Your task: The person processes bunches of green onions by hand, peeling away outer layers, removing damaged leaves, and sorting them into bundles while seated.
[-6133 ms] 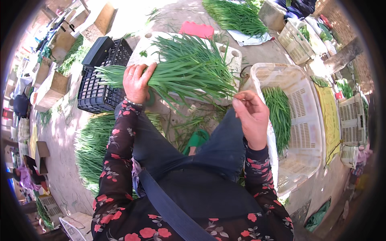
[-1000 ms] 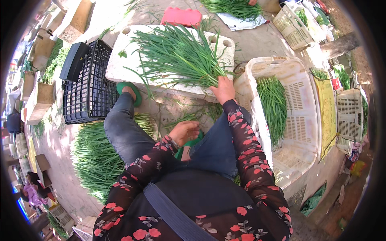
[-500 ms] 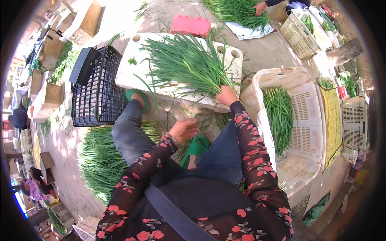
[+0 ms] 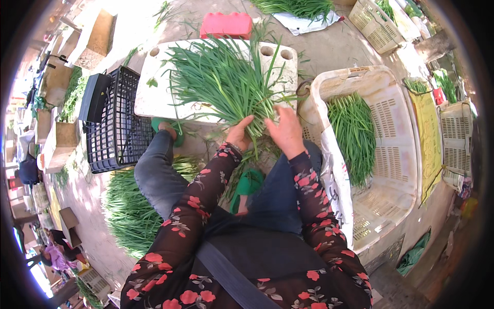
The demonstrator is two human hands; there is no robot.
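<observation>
A fanned bunch of garlic chives [image 4: 221,77] lies across a white foam block [image 4: 146,98], its stalk ends toward me. My left hand [image 4: 240,135] is closed round the stalk ends from the left, thumb on top. My right hand [image 4: 286,130] grips the same stalks from the right, thumb and fingers bent against them. Parts of the stalks are hidden by my fingers. On the ground by my left leg lies a large heap of chives [image 4: 131,211]. More chives [image 4: 351,139] rest inside a big whitish plastic crate [image 4: 396,177] to my right.
A black slatted crate [image 4: 116,136] stands left of the foam block. Beyond the block sits a red plastic piece [image 4: 225,24]. Farther off, chives [image 4: 298,7] lie on a white sheet [image 4: 303,23], beside a beige basket [image 4: 374,26]. A yellow sack [image 4: 426,139] hangs along the whitish crate.
My left hand, empty before, has moved forward onto the stalks. My right hand has shifted its hold, and the bunch's stalk ends now point more toward me.
</observation>
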